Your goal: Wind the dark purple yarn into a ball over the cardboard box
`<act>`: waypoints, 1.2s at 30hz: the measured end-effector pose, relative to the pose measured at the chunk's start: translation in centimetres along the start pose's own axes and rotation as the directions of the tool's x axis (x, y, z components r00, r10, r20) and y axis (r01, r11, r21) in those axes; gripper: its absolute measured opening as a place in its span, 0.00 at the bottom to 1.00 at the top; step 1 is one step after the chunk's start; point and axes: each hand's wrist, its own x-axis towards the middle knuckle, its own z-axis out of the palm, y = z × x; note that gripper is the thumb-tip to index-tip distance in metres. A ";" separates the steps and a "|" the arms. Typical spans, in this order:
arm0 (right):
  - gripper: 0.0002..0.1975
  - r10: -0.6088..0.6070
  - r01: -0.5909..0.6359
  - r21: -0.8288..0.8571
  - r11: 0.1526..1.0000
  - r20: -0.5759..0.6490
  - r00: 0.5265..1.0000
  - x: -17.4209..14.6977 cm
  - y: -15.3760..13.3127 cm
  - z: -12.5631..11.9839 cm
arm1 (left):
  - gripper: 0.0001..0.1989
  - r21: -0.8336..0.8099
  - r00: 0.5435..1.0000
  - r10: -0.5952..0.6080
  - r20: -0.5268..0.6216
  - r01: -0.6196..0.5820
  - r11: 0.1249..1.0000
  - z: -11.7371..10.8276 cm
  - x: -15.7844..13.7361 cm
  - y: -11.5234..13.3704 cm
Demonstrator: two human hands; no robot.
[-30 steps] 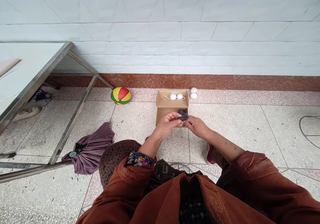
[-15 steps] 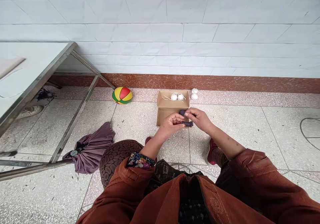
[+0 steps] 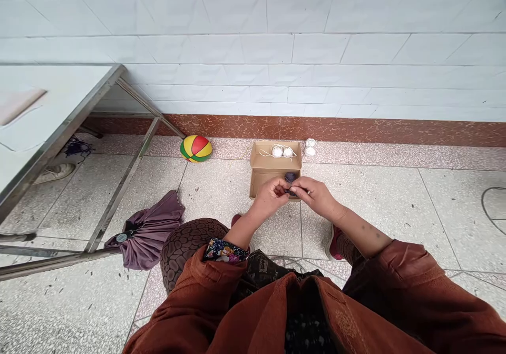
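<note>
A small dark bundle of yarn is pinched between my two hands, mostly covered by fingers. My left hand is closed on its left side. The fingertips of my right hand press on it from the right. Just beyond my fingers, a dark yarn ball lies in the near half of an open cardboard box. Two white yarn balls with loose ends rest in the far half of the box.
More white yarn balls sit by the wall right of the box. Left of it are a colourful ball, a folded purple umbrella and a metal-framed table. A dark cable lies far right.
My right hand has moved down from beside the dark yarn ball onto the yarn bundle. Both hands are now closer together and hide more of it. The view has shifted slightly.
</note>
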 end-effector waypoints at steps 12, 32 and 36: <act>0.11 0.101 -0.126 0.110 0.986 0.212 0.972 -1.3 -0.3 1.9 | 0.13 -0.274 0.990 -0.095 -0.107 0.062 0.960 -0.3 0.4 -0.4; 0.13 -0.071 0.084 -0.150 0.985 0.089 0.994 -1.5 1.3 1.1 | 0.12 -0.362 0.982 -0.174 -0.072 0.136 0.922 -0.5 0.4 -0.2; 0.13 -0.137 0.134 -0.191 0.973 -0.007 0.990 -1.1 0.9 -0.1 | 0.12 -0.233 0.989 -0.147 0.003 0.143 0.962 -0.2 0.3 -0.4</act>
